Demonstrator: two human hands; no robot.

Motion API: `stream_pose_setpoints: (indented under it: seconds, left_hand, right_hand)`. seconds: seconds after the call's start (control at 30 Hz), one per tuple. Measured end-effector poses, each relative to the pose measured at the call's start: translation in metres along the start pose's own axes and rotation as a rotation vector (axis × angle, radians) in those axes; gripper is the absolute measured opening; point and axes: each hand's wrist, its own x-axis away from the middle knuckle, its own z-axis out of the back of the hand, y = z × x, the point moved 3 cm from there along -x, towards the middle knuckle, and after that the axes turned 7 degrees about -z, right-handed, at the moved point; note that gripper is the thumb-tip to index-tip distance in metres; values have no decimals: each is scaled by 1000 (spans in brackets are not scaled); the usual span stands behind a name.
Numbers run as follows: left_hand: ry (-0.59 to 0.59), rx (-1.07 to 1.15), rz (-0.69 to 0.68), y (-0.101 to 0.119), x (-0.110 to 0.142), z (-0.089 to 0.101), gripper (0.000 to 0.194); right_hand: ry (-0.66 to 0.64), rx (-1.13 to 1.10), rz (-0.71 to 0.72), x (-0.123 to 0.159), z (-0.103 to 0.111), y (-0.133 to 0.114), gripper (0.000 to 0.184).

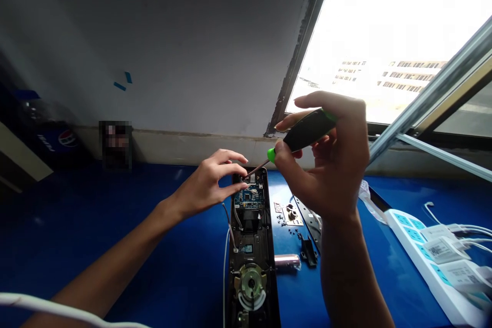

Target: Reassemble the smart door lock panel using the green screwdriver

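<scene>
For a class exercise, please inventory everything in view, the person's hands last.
Table: 1, blue, below
Wall: 1, grey, behind
Window: 1, bright, right
Small strips: 2, blue, on wall
Bottle: 1, dark, far left
Cables: several, white, both sides
Open casing: 1, black, centre
Circuit board: 1, blue, in casing
Round mechanism: 1, metallic, in casing
Small parts: several, mostly dark, beside casing
Cylinder: 1, pinkish, beside casing
Bracket: 1, black, beside cylinder
Panel: 1, black, beside bracket
Power strip: 1, white-blue, right
Adapters: several, white, on power strip
Screwdriver: 1, black-green, over casing
Left hand: 1, bare, at casing
Right hand: 1, bare, gripping screwdriver
</scene>
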Motion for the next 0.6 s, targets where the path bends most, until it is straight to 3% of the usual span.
stream_pose_setpoints:
  seconds: [0.17,0.37,0.47,0.6]
  left_hand:
    - [60,-47,-95,2,-1,-1,4]
    - [47,-58,-157,22,-10,9,3]
    - [-50,-37,-177,36,-23,0,2]
    - [-311,-88,-182,52,-50,-34,13]
  right_hand:
    - [0,36,97,-3,6,9,54]
    - [-72,74,26,-5,35,9,52]
    - [-145,138,-80,-4,51,12,49]
    - [-346,201,-174,1,66,27,51]
